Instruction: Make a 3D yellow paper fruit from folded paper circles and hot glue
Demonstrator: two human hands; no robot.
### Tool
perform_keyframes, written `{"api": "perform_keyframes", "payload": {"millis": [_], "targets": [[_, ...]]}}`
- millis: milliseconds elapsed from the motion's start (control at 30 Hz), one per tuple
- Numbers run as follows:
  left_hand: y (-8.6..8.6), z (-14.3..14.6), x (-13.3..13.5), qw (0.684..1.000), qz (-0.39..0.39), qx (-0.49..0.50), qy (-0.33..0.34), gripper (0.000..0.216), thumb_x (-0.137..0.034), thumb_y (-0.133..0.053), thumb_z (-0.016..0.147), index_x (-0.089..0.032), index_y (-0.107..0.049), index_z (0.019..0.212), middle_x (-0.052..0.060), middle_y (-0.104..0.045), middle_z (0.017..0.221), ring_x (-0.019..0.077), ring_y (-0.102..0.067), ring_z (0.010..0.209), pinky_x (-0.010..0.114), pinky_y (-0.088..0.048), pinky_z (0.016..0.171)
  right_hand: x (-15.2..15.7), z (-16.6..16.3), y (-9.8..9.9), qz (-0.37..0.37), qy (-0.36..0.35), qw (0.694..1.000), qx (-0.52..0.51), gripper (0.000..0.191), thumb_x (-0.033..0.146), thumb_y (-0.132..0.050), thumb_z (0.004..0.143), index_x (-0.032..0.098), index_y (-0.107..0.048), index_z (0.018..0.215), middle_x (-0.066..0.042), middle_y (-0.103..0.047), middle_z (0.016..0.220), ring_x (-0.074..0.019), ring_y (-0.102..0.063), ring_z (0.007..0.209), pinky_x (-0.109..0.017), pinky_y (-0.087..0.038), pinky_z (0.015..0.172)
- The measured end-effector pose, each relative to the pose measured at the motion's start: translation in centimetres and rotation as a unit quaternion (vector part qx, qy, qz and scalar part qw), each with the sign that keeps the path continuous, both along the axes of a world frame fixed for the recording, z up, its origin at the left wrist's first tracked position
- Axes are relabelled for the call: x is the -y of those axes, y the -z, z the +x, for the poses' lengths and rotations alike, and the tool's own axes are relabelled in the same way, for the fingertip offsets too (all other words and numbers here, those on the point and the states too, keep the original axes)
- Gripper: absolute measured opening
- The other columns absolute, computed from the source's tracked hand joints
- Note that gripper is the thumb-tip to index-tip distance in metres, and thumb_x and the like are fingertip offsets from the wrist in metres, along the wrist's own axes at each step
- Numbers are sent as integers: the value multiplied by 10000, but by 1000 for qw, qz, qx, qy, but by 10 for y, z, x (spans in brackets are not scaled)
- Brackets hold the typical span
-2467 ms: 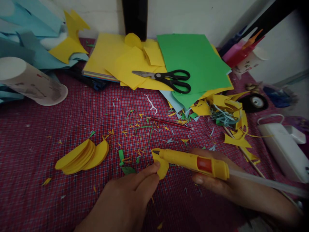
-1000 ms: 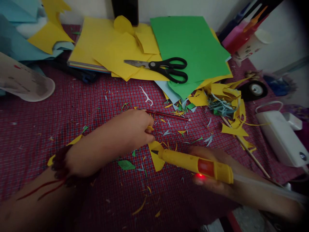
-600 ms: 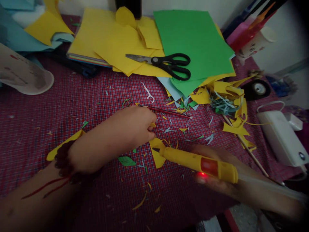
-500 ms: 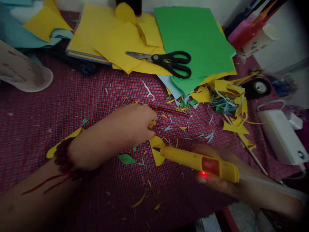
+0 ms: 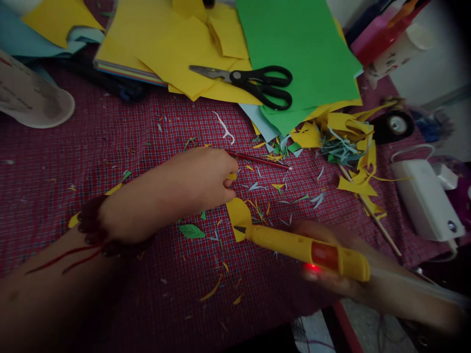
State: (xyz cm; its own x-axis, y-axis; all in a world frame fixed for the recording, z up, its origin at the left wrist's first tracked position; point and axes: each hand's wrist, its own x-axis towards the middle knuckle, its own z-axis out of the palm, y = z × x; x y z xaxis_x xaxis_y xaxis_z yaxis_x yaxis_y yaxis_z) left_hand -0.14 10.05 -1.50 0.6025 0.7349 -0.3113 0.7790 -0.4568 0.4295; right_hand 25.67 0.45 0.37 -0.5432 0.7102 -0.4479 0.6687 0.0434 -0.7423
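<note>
My left hand (image 5: 206,171) is closed, pinching a small piece of yellow paper between thumb and fingers; a bit of yellow shows at the fingertips. Just below those fingertips hangs or lies a yellow paper piece (image 5: 235,211); I cannot tell whether it is the same piece. My right hand (image 5: 327,282) grips a yellow hot glue gun (image 5: 283,240) with a glowing red light and a clear glue stick at its back. The dark nozzle points left, over or against the yellow paper. A green paper leaf (image 5: 192,231) lies below my left hand.
Black-handled scissors (image 5: 253,81) lie on yellow and green paper sheets (image 5: 294,44). A dark red pencil (image 5: 261,161), a white floss pick (image 5: 224,128) and paper scraps cover the checked cloth. At right are a wooden stick (image 5: 380,225), a white box (image 5: 423,198) and a paper cup (image 5: 401,51).
The view has tilted slightly down, so the tabletop things sit higher in it. Both hands keep their holds, and the glue gun's nozzle stays by the yellow paper.
</note>
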Motion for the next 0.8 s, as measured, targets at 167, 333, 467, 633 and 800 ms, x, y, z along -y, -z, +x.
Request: {"api": "perform_keyframes", "payload": {"millis": [167, 333, 467, 633, 800], "targets": [[0, -1, 0, 1000, -23, -16, -3, 180, -352, -540, 741, -223, -596, 628, -16, -526, 517, 125, -399, 438, 304, -235, 473, 4, 6, 0, -12, -1, 1000, 14, 123, 412, -581, 818, 293, -551, 822, 26, -633, 719, -178, -609, 551, -259, -463, 441], [1, 0, 1, 999, -19, -34, -12, 162, -325, -555, 723, -212, -573, 608, -10, -537, 524, 113, -392, 449, 297, -224, 486, 7, 8, 0, -53, -1, 998, 22, 173, 436, -564, 833, 263, -556, 817, 8, -640, 732, -167, -602, 553, -244, -456, 431], [1, 0, 1, 999, -7, -32, -9, 156, -309, -547, 715, -218, -539, 589, -17, -527, 513, 115, -387, 437, 303, -217, 474, 11, 9, 4, -77, 18, 997, 6, 186, 443, -591, 801, 268, -570, 863, 19, -625, 726, -157, -589, 550, -235, -441, 416], [3, -1, 1, 1000, 9, -16, -4, 187, -326, -570, 715, -217, -515, 574, -26, -502, 501, 109, -375, 424, 300, -209, 469, 14, 10, 7, -76, 13, 997, 6, 235, 472, -606, 796, 252, -567, 867, 11, -606, 734, -156, -581, 591, -244, -439, 455], [4, -1, 1, 1000, 20, -12, 2, 206, -334, -577, 716, -218, -496, 566, -30, -466, 489, 111, -350, 419, 298, -203, 462, 12, 12, 8, -84, 2, 996, 17, 267, 508, -606, 788, 260, -570, 877, 7, -611, 759, -159, -579, 596, -253, -440, 462]]}}
